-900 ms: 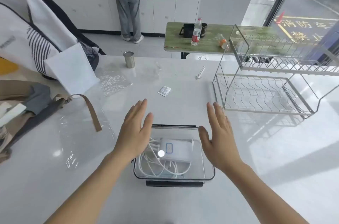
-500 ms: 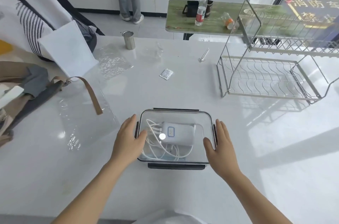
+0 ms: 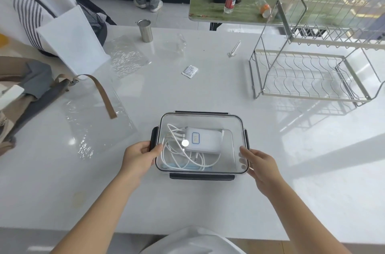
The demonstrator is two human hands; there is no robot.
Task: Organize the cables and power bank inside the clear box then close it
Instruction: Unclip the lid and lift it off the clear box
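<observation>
**Hands gripping the two ends of a lidded clear box**

Both hands clasp the box: the left hand (image 3: 139, 157) wraps its fingers around the dark latch (image 3: 154, 137) on the left side, thumb resting on the lid, and the right hand (image 3: 259, 165) holds the right edge, thumb on top near the corner.

Around them spreads a wide white table (image 3: 208, 87). A wire dish rack (image 3: 312, 62) stands at its far right, and bags (image 3: 41, 24) are heaped at its far left with a brown strap (image 3: 104, 95) trailing onto a clear plastic sheet (image 3: 93, 120).

Near the front edge sits the clear box (image 3: 201, 143), its transparent lid in place. Inside, a white power bank (image 3: 203, 140) lies toward the far side, with white cables (image 3: 183, 160) coiled to its left and in front of it.

Farther back stand a metal cup (image 3: 145, 30) and a small white packet (image 3: 189, 71).
</observation>
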